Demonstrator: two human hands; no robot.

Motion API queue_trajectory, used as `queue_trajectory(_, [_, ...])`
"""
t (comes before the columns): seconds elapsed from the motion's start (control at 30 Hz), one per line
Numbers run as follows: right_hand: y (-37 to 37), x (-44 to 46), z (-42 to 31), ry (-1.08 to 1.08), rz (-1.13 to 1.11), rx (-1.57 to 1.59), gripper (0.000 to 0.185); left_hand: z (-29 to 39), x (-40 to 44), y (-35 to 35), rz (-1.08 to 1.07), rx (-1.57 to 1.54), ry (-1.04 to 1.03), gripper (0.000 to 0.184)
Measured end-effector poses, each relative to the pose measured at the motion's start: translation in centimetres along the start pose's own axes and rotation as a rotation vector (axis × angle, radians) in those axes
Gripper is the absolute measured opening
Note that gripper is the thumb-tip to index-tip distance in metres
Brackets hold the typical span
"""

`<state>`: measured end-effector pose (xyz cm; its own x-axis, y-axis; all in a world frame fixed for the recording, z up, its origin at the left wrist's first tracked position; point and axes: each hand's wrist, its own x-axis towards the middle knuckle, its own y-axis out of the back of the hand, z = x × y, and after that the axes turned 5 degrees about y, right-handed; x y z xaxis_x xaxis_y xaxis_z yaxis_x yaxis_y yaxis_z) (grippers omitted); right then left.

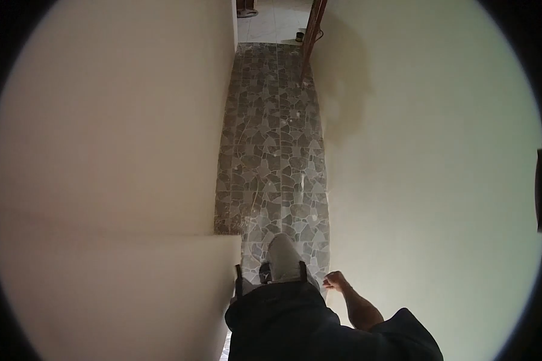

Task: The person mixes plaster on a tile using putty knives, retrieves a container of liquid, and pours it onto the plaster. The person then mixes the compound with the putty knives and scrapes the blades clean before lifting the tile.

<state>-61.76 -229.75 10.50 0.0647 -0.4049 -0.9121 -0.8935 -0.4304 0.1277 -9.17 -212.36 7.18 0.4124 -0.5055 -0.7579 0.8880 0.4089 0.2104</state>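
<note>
Pale wall point(439, 156) runs along the right side of a narrow passage, with a person's right hand point(335, 281) low beside it, near the edge of the floor; whether skin and wall touch cannot be told from this angle. The right hand's fingers appear loosely curled, though how tightly they close, and whether they hold anything, is unclear. The left hand is out of view, its state impossible to tell. A bare forearm point(362, 310) leads back to a wide dark sleeve point(406, 331), part of a dark top point(277, 322) worn over light grey trousers point(284, 259). Two dark straps point(303, 271) hang at the front, and a dark shoe point(265, 272) shows between them. Underfoot, the floor point(271, 138) is patterned with grey, irregular stone shapes and flecked with whitish marks. A second wall point(120, 120) flanks the passage at left, its nearer section jutting out. At the far end, a reddish-brown door frame point(313, 30) leans across the picture near a small black object point(299, 36) on white tiles point(271, 27). A dark object point(541, 192) sits at the far right edge.
</note>
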Motion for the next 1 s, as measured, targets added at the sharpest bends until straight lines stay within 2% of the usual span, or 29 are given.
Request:
queue_trajectory(0.07, [0.0,2.4,-2.9,-0.059,0.031,-0.051,0.012,5.4,3.4,-0.5,0.027,-0.017,-0.031,0.029])
queue_trajectory(0.17, [1.1,7.3,-11.7,-0.101,-0.042,-0.083,0.013,11.6,8.3,-2.4,0.048,-0.021,-0.014,0.030])
queue_trajectory(0.23, [2.1,11.7,-18.1,-0.081,-0.106,-0.193,0.016,13.7,10.9,-4.4,0.043,0.013,0.036,0.030])
queue_trajectory(0.33, [4.6,18.1,-31.4,0.013,-0.141,-0.123,0.014,15.0,12.4,-7.3,0.010,0.139,0.133,0.031])
queue_trajectory(0.4, [7.4,25.5,-38.6,0.285,-0.303,-0.014,0.018,15.8,10.7,-8.5,-0.035,0.267,0.216,0.032])
queue_trajectory(0.47, [10.2,32.1,-48.3,0.566,-0.456,0.115,0.032,18.9,9.5,-9.6,-0.057,0.349,0.279,0.033])
queue_trajectory(0.57, [8.2,28.9,-69.3,0.650,-0.288,0.019,0.029,22.9,8.1,-11.4,-0.044,0.401,0.320,0.034])
queue_trajectory(0.67, [6.8,28.7,-82.1,0.649,-0.175,-0.110,0.036,26.3,8.4,-12.3,-0.019,0.481,0.292,0.035])
queue_trajectory(0.7, [5.5,25.1,-85.7,0.694,-0.136,-0.158,0.037,27.2,8.9,-12.4,-0.012,0.519,0.287,0.035])
queue_trajectory(0.73, [4.7,22.9,-88.9,0.743,-0.096,-0.208,0.038,28.9,9.3,-12.1,-0.014,0.418,0.233,0.034])
queue_trajectory(0.8, [5.3,21.6,-91.0,0.749,-0.118,-0.271,0.037,32.0,10.3,-12.4,-0.024,0.342,0.292,0.033])
queue_trajectory(0.93, [6.1,21.3,-90.4,0.688,-0.070,-0.460,0.031,37.3,13.9,-11.2,-0.049,0.256,0.351,0.032])
queue_trajectory(1.0, [6.2,23.1,-88.4,0.633,-0.056,-0.442,0.027,39.2,16.0,-10.4,-0.053,0.232,0.357,0.031])
